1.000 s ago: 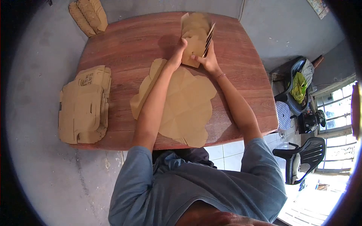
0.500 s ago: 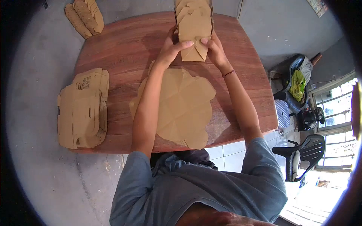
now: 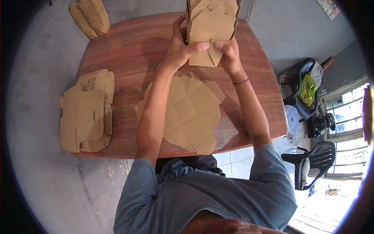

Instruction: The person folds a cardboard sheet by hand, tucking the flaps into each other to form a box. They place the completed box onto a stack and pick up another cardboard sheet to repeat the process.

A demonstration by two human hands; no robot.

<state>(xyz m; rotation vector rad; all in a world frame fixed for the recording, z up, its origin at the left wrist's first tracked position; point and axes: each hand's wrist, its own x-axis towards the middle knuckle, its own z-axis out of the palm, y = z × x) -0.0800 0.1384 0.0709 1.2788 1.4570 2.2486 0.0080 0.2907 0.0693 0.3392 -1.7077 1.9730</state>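
Note:
Over the far part of the wooden table, a stack of nested brown cardboard boxes [image 3: 212, 26] is held between both hands. My left hand [image 3: 186, 50] grips its left side, thumb pressed on the near face. On the right side my right hand [image 3: 230, 54] is closed round the same stack, its thumb close to the other thumb by a folded flap. The fingers behind the boxes are partly hidden. Below my wrists, flat creased cardboard blanks [image 3: 191, 109] with scalloped edges lie on the table, partly covered by my left forearm.
A pile of flat die-cut cardboard [image 3: 83, 117] lies at the table's left edge. More stacked cardboard [image 3: 89, 17] stands beyond the far left corner. The reddish wooden table [image 3: 257, 78] has chairs [image 3: 315, 163] and a blue stool [image 3: 291, 117] to its right.
Both hands have shifted slightly right with the box stack, which now appears larger and a little tilted. The flat cardboard pieces on the table stay in place.

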